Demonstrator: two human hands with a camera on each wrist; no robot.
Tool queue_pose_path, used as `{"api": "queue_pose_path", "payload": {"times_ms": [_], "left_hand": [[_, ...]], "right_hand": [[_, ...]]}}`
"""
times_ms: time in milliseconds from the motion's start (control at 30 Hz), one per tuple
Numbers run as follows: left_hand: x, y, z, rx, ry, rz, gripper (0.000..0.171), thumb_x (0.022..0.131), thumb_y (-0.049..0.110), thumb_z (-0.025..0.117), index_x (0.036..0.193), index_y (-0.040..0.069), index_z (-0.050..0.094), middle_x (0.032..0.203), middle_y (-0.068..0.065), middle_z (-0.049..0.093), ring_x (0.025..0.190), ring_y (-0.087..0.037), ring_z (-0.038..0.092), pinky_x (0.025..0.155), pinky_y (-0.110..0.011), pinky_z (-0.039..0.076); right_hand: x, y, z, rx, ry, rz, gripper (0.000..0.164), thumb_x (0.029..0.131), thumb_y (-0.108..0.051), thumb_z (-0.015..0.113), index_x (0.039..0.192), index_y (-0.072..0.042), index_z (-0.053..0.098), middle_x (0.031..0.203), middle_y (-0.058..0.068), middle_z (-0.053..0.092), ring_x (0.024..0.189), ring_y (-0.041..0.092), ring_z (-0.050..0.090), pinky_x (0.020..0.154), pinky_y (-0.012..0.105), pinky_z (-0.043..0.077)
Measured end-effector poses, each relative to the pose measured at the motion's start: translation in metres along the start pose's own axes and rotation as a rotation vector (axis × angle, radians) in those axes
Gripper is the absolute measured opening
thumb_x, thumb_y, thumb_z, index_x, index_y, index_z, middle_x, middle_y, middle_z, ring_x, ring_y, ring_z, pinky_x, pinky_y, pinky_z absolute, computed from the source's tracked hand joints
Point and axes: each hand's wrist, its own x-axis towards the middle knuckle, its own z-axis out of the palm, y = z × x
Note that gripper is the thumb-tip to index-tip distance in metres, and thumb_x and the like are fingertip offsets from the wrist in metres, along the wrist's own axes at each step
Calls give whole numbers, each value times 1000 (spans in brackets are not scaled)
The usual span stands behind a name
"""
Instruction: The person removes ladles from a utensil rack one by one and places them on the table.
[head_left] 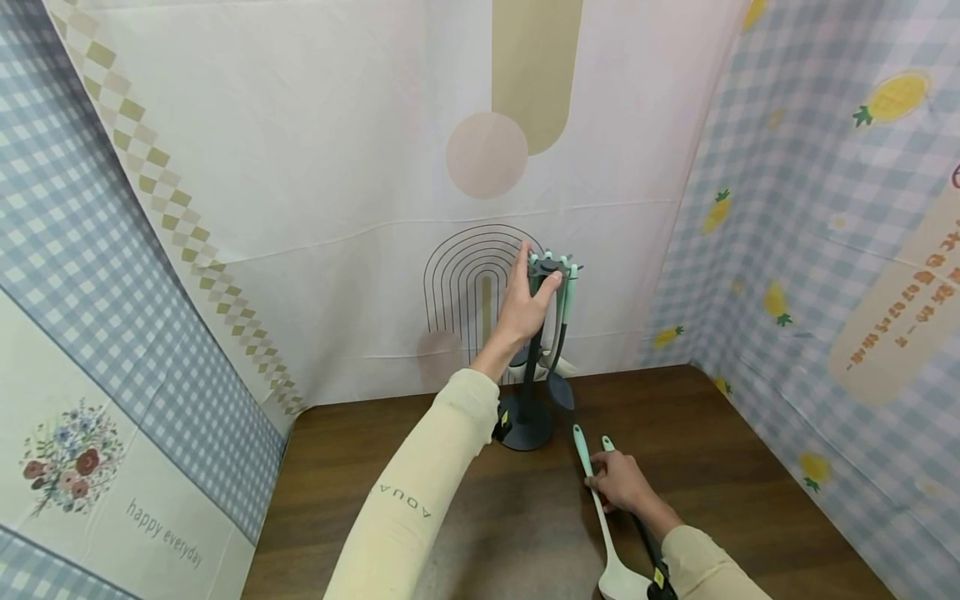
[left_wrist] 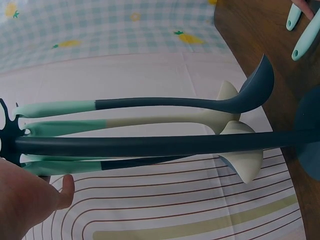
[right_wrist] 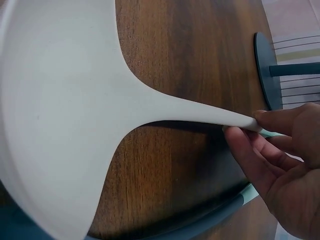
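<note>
My left hand (head_left: 525, 308) grips the top of a dark utensil stand (head_left: 531, 367), thumb on one side of the hanger ring and fingers on the other. Several utensils with mint handles hang there, among them a dark ladle (left_wrist: 255, 90) and cream-headed ones partly behind the pole (left_wrist: 150, 145). Lower right, my right hand (head_left: 622, 482) pinches the shaft of a cream spatula (head_left: 607, 533) between thumb and fingers; its wide head (right_wrist: 65, 100) fills the left of the right wrist view. Beside it lies a dark utensil (right_wrist: 215, 212) with a mint handle, its head mostly hidden.
The stand's round base (head_left: 525, 425) rests on the brown wooden table (head_left: 360, 492) near the back edge. Behind it hangs a pale patterned cloth (head_left: 337, 167). Blue checked cloths enclose the left and right sides.
</note>
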Motion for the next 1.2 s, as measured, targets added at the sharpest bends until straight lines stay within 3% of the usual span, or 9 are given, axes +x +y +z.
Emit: {"api": "queue_pose_path", "payload": {"times_ms": [767,1200], "left_hand": [[1,1,0,0,3,3,84,107,48,53,173,24,8,177,8,10,163,-20,11,128,-56,18],[0,0,1,-12,0,10,84,107,47,54,173,23,7,177,6,12,162,-21,13,127,-55,20]], "right_hand": [[-7,-2,1,-56,-33,36,44,88,5,78,129,8,64,68,8,61,44,19,60,43,35,55],[-3,3,2,-104,-66,40,33,85,3,82,112,-2,64,65,10,60,43,20,62,40,35,54]]}}
